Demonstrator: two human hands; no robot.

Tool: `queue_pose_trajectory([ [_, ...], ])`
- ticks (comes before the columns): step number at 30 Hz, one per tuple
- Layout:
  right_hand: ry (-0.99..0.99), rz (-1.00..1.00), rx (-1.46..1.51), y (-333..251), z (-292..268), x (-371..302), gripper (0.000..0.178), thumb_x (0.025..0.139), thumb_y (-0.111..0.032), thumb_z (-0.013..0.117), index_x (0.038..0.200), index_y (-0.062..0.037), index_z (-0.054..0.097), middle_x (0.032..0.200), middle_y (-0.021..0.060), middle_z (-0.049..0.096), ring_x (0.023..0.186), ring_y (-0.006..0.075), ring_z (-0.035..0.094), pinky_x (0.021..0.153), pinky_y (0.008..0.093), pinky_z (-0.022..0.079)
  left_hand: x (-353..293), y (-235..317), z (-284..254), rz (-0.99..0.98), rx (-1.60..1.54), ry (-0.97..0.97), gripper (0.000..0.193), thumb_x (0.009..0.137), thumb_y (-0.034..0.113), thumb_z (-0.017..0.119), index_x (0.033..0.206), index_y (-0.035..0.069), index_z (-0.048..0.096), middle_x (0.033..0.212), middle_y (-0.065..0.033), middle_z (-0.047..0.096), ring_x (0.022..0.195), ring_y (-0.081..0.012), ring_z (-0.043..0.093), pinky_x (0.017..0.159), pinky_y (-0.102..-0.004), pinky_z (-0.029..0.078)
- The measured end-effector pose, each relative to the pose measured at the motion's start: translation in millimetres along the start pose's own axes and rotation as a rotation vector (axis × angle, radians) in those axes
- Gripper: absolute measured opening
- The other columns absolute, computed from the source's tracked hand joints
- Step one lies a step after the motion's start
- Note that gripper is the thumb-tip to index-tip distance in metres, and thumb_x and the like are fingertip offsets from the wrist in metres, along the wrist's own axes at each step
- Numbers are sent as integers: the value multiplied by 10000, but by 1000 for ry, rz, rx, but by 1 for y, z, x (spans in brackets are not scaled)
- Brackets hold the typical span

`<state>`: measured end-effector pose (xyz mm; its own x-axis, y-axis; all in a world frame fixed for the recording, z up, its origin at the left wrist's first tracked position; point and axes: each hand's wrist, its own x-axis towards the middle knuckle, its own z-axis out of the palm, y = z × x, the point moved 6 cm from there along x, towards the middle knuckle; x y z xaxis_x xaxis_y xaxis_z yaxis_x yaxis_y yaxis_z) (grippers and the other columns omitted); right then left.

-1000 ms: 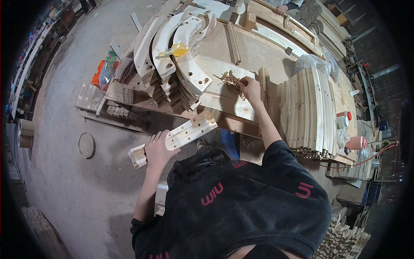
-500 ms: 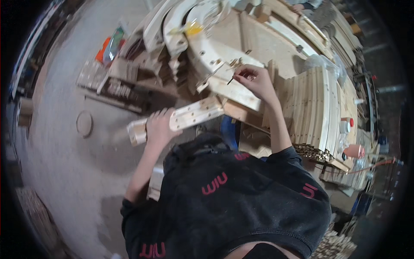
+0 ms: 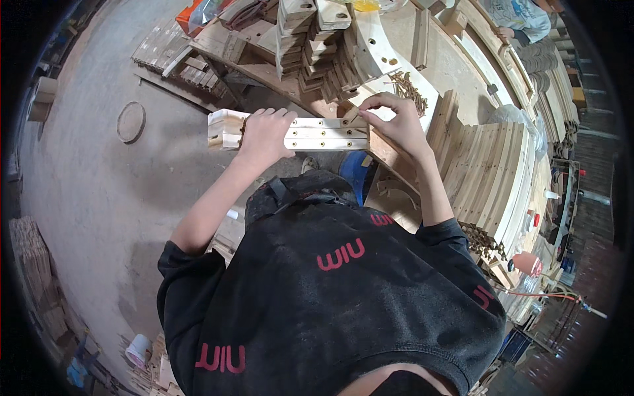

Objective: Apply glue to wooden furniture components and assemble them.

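My left hand wraps over a bundle of pale wooden pieces, lying side by side with rows of drilled holes along their faces. The bundle's right end rests at the edge of the workbench, and its left end sticks out over the floor. Above that right end, my right hand pinches a thin screw between thumb and forefinger, close to the holes; its tip is too small to make out clearly. Just beyond the right hand lies a loose pile of screws on a pale board.
Curved wooden parts are stacked behind the bundle. On the right stand rows of slats. A pink-orange container is farther right. A hoop lies on the floor at left. Another person is at the far right.
The bundle has swung from a slant to nearly level. My right hand has come down and nearer, bringing the screw from beside the pile to the bundle's right end.
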<state>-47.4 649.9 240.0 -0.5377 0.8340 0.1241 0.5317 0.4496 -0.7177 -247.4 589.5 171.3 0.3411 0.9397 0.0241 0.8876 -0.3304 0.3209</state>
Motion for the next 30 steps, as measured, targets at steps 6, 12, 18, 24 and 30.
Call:
queue_pose_trajectory([
  [6,-27,-17,9,-3,13,3,125,748,-84,709,846,-14,678,800,104,663,758,221,635,711,304,492,0,0,-2,18,18,45,569,451,271,849,926,84,599,867,-59,611,855,-215,605,766,-325,456],
  [12,-57,-39,-38,-2,15,5,129,788,-126,699,877,-33,686,844,88,666,784,193,639,736,300,487,0,-1,-4,3,24,51,556,449,261,846,915,85,599,860,-59,613,840,-216,608,759,-323,459],
  [18,-63,-36,-44,-3,18,5,133,750,-98,697,862,-32,668,841,110,659,794,249,634,723,326,495,0,0,-7,12,25,62,543,454,256,841,908,85,597,851,-58,612,833,-217,610,751,-326,462],
  [24,-64,-110,-77,-2,24,3,137,751,-130,695,861,-51,673,881,99,656,826,255,622,741,344,500,3,-2,-4,15,28,68,545,459,255,840,916,82,599,853,-59,612,837,-216,609,758,-326,463],
  [30,-161,-134,-364,-11,21,2,151,757,-177,689,855,-62,686,882,91,637,925,258,565,799,337,472,3,-1,-6,-20,4,29,637,469,283,839,1010,73,576,884,-69,607,867,-240,598,799,-348,451],
])
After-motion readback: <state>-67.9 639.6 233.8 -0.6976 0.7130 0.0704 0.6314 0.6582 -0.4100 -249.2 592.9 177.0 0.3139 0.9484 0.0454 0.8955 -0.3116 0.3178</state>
